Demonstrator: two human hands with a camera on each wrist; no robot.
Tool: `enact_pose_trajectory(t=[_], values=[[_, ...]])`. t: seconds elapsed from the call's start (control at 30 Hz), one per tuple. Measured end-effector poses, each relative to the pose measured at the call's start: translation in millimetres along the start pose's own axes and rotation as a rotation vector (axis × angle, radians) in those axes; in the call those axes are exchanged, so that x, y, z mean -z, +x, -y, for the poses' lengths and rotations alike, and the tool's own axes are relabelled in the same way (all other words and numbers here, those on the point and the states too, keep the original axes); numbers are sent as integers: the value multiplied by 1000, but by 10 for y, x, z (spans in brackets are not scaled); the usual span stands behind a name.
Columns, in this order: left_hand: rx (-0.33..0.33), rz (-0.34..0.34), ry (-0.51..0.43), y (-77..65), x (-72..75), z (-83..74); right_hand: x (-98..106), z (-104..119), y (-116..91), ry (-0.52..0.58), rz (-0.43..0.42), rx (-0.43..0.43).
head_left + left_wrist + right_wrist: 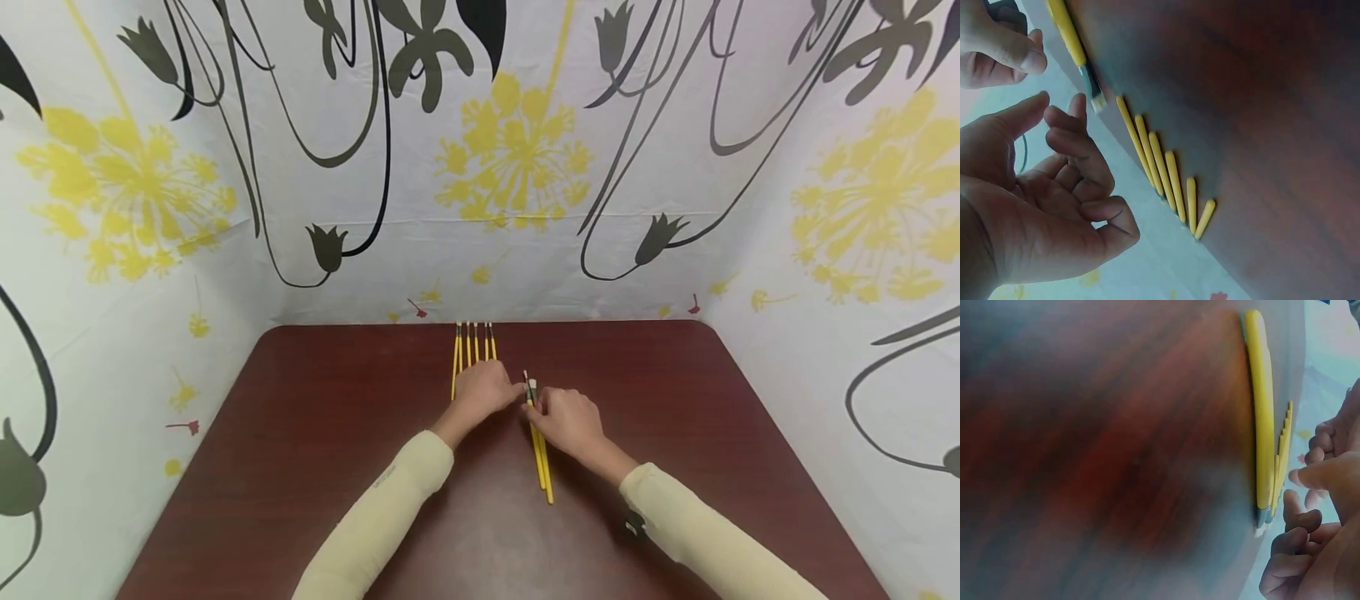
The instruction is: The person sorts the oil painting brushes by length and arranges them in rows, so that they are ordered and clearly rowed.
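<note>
Two yellow-handled paintbrushes (542, 458) lie close together on the dark red table, with dark ferrules and bristles pointing away. My right hand (572, 423) is beside their upper part. In the right wrist view, its thumb and loosely bent fingers (1297, 520) stand apart from the paintbrush handle (1262, 412). My left hand (482, 390) is over a row of several thinner paintbrushes (469, 343) near the far edge, hiding part of them. The left wrist view has its fingers (1082, 147) loosely bent and holding nothing, beside the row's yellow handles (1174, 181).
The dark red table (322, 467) extends around both hands. Patterned white cloth (525, 275) with yellow flowers and grey stems rises behind the far edge and along both sides. A small dark object (634, 524) shows under the right sleeve.
</note>
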State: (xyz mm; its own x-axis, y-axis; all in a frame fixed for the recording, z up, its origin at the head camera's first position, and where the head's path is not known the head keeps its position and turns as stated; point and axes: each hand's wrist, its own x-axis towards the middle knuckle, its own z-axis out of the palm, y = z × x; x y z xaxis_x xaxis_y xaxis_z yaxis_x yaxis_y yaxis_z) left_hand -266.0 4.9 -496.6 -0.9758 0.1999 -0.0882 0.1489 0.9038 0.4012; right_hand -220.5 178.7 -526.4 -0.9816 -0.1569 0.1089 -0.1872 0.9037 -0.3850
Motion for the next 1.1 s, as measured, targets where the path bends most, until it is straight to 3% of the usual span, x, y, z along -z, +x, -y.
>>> enact_pose_trajectory(t=[0.33, 0.73, 1.1], values=[[-110, 41, 16, -225, -187, -69, 11, -116, -166, -12, 66, -43], [-98, 77, 1, -248, -285, -101, -7, -139, -260, 10, 91, -37], [-81, 110, 50, -220, -313, -113, -29, -193, -256, 49, 133, -5]])
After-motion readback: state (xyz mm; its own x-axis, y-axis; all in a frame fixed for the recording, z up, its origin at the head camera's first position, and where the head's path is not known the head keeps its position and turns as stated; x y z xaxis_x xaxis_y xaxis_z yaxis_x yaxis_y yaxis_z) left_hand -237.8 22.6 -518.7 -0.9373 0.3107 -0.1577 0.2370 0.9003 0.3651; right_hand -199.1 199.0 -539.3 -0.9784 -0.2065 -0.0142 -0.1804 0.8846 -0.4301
